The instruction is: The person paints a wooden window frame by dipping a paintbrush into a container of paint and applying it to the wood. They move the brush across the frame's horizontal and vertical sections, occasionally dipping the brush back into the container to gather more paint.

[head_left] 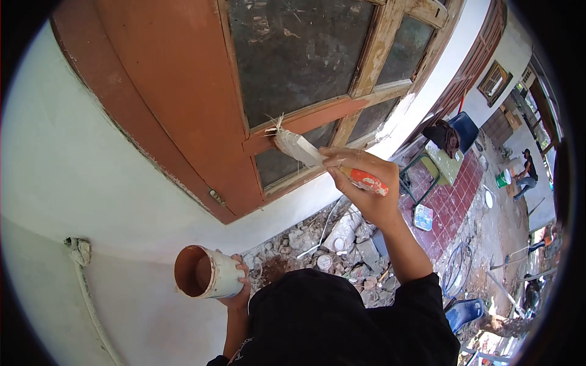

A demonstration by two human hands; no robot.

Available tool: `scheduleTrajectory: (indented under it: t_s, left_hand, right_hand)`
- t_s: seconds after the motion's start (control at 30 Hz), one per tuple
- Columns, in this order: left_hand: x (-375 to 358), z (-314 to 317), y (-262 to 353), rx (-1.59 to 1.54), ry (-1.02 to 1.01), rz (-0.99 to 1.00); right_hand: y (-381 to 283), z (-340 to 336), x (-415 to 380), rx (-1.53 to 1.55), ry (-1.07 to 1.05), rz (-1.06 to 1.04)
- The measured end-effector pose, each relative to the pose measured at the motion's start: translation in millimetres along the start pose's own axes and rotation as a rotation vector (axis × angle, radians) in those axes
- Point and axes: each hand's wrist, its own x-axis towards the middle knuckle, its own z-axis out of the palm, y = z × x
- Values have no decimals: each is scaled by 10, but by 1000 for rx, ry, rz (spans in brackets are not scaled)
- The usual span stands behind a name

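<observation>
My right hand [369,180] is closed around the orange handle of a paintbrush [299,148]. White paint cakes its ferrule, and its splayed bristles meet the reddish-brown crossbar of a wooden window frame [296,124]. Lower down on the left, my left hand [242,287] grips a whitish paint pot [226,276] from its far side. The pot is tilted toward me, its inner wall coated with reddish-brown paint. Dusty glass panes [299,55] sit in the frame. Its left part is coated reddish-brown, while the bars at right show bare, worn wood.
Broken rubble [360,247] lies along the wall foot beneath the window. A pipe [91,305] runs up the white wall [91,183] at left. To the right stands a desk chair [448,161] with a dark bag on it, and a person [528,174] is farther off near a green bucket [503,178].
</observation>
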Motion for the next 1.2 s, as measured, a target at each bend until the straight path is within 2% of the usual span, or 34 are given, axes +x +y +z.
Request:
scheduleTrajectory:
  t_s: [0.1,0.2,0.37,0.43,0.6,0.67,0.77,1.03,1.2]
  left_hand:
    - [29,-4,44,32,-20,-29]
    - [57,11,32,35,-10,-2]
    - [128,-3,24,20,-1,-42]
    - [150,-20,35,16,-3,-60]
    - [150,-10,25,40,11,-81]
    - [137,-6,9,40,16,-81]
    - [128,-8,20,51,19,-71]
    - [124,-16,20,61,45,-45]
    - [186,-45,-51,31,39,-76]
  right_hand:
    - [97,-77,21,30,58,-8]
    - [250,-212,-19,-54,162,135]
    - [583,-302,-179,-72,339,183]
    - [636,-344,-229,-205,424,132]
    - [540,-324,-314,-417,442,-18]
    - [584,-274,-315,-426,282,-200]
    - [472,-119,-260,-495,173,-259]
    - [320,-43,-230,-409,-22,-304]
    - [167,1,-188,-321,-176,-407]
